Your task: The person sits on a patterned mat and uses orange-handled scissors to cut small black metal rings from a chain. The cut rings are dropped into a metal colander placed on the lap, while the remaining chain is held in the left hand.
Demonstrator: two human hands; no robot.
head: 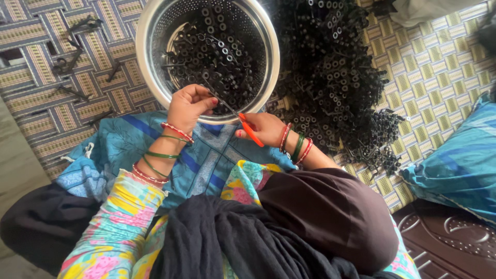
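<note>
A woven mat (434,72) with a striped, checked pattern in yellow, green and purple covers the floor, and a bare strip of grey floor (13,160) shows along its left edge. A steel colander (150,31) sits at the mat's top middle, half filled with small black tubular parts (212,46); a far larger heap of the same black parts (330,67) spreads just right of it, touching its rim and running down toward the mat's right side. A few loose black sprue pieces (77,36) lie scattered at the top left, where the mat is mostly open. A blue patterned cloth (206,160) lies under the hands at the colander's near rim, and a blue cushion (460,165) crowds the right edge. The left hand (188,106) has its fingers curled together, pinching a thin black strip over the near rim. The right hand (263,129) grips orange-handled scissors (243,124), blades angled up toward the left hand.
</note>
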